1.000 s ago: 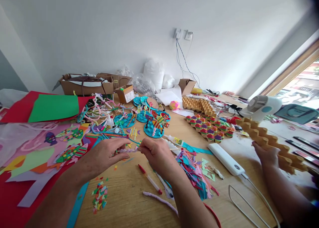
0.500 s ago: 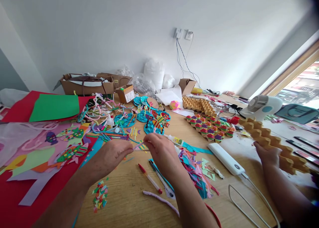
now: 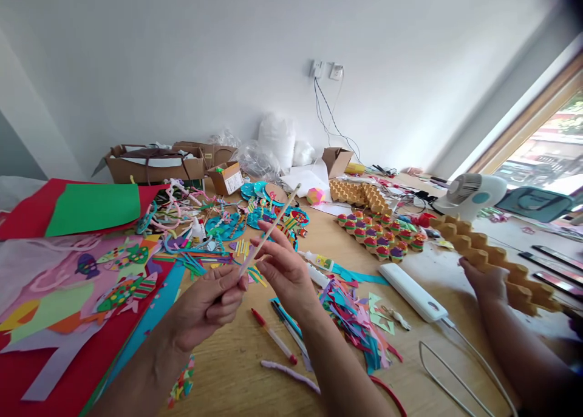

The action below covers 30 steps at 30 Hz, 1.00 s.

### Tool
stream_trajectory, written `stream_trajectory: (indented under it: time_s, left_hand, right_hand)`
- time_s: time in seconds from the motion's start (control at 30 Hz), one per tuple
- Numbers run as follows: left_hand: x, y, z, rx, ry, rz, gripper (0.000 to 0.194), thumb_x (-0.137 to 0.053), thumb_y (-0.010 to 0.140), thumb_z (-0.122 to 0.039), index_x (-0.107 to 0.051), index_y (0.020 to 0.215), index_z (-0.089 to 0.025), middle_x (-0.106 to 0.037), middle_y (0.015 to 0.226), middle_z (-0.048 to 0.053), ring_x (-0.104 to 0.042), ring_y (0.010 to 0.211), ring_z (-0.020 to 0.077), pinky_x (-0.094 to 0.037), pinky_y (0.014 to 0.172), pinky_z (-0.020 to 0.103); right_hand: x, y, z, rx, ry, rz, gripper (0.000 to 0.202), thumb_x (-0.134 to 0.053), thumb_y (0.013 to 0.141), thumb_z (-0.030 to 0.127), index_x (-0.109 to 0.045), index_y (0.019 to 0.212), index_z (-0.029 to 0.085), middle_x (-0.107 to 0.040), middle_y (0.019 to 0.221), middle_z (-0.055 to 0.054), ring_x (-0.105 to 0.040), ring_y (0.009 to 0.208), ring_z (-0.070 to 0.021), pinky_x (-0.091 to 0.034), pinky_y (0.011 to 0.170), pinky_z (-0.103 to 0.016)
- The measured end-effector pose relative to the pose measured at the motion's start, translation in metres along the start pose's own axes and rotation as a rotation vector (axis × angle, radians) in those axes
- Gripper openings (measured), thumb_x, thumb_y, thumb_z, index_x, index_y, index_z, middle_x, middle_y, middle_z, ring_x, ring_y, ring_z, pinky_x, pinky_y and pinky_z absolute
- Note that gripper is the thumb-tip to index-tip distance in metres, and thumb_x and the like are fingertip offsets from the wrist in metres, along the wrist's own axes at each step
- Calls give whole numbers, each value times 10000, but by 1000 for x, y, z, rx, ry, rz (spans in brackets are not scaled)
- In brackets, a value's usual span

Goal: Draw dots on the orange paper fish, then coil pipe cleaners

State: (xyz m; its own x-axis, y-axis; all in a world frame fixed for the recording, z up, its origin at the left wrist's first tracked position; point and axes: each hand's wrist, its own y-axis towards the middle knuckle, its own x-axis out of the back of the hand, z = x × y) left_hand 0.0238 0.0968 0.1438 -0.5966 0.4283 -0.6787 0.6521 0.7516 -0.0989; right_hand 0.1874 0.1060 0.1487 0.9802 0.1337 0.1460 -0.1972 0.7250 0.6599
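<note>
A thin pale stick (image 3: 274, 224) slants up and to the right above the table. Its lower end is pinched by my left hand (image 3: 212, 305). Close beside it on the right, my right hand (image 3: 285, 274) has its fingers apart; whether they touch the stick is unclear. Below my hands lie a red pen (image 3: 273, 337) and a lilac pipe cleaner (image 3: 290, 374). Behind them are striped paper fish (image 3: 291, 223) and blue discs (image 3: 225, 226).
Another person's hand (image 3: 485, 280) holds an egg-carton piece (image 3: 483, 253) at right. A white power bank (image 3: 412, 292) with a cable, paper scraps (image 3: 350, 320) and painted cartons (image 3: 380, 235) lie nearer. Red and green sheets (image 3: 98, 207) cover the left.
The stick has gone from nearly level between both hands to steeply tilted, with its upper end raised. My right hand has opened its fingers. The view has shifted slightly.
</note>
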Motion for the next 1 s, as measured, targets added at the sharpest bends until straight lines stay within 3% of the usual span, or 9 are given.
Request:
stream_trajectory:
  time_s: [0.07,0.13,0.2,0.3,0.43,0.57,0.67,0.77,1.0]
  left_hand:
    - [0,2,3,25,-8,22,209,-715,726,-316,-643,695,-123,-381,451,-87,-167,308,-33,-133,309,90]
    - [1,2,2,21,4,14,216,-712,727,-323,-635,696,-123,-386,453,-87,-163,309,-33,-126,311,94]
    - [0,1,-1,-11,45,-28,243,-719,713,-346,-621,689,-125,-380,455,-92,-157,315,-30,-125,319,104]
    - [0,1,-5,-88,204,-140,298,-698,710,-405,-593,685,-128,-380,475,-91,-171,337,-14,-135,337,127]
    - [3,5,-5,-246,665,-361,305,-572,774,-447,-565,710,-149,-393,504,-71,-265,388,42,-176,360,163]
    - [10,11,0,-437,1282,-508,271,-440,844,-359,-524,654,-185,-445,524,-39,-423,490,113,-316,470,220]
    - [15,14,4,-511,1510,-494,223,-408,852,-287,-557,716,-192,-586,666,18,-543,643,164,-391,595,259]
    - [17,15,4,-491,1614,-457,201,-410,854,-264,-578,762,-203,-641,770,45,-590,746,189,-413,659,266]
    - [16,7,-6,-285,1787,-255,275,-364,881,-270,-556,695,-202,-569,636,-5,-540,604,158,-343,541,238]
  right_hand:
    - [1,1,-4,33,-72,12,224,-576,844,219,-650,1045,286,-540,1235,-60,-586,953,-165,-489,699,-249]
    - [2,1,-6,80,-166,9,122,-600,832,252,-693,912,241,-655,983,-62,-609,879,-166,-482,705,-255]
    - [2,1,-7,95,-273,17,123,-603,831,273,-697,794,203,-660,756,-42,-609,718,-146,-471,656,-245]
    - [2,0,-4,50,-470,42,177,-582,844,259,-675,717,179,-614,629,-18,-567,616,-129,-422,564,-218]
    - [-3,-1,3,-2,-691,123,189,-548,854,178,-638,688,170,-603,642,-10,-547,630,-120,-383,567,-203]
    - [-6,-2,6,25,-956,224,178,-532,860,157,-617,704,176,-628,689,-22,-531,656,-137,-352,594,-232]
    - [-6,-3,4,33,-1096,293,152,-540,852,132,-626,739,186,-631,713,-22,-517,690,-151,-333,605,-247]
    - [-5,-2,3,2,-1161,320,140,-562,849,156,-643,743,200,-621,717,-20,-497,711,-157,-323,615,-254]
    - [1,2,4,-121,-974,444,104,-592,841,185,-672,776,203,-659,781,-11,-558,754,-137,-352,656,-229]
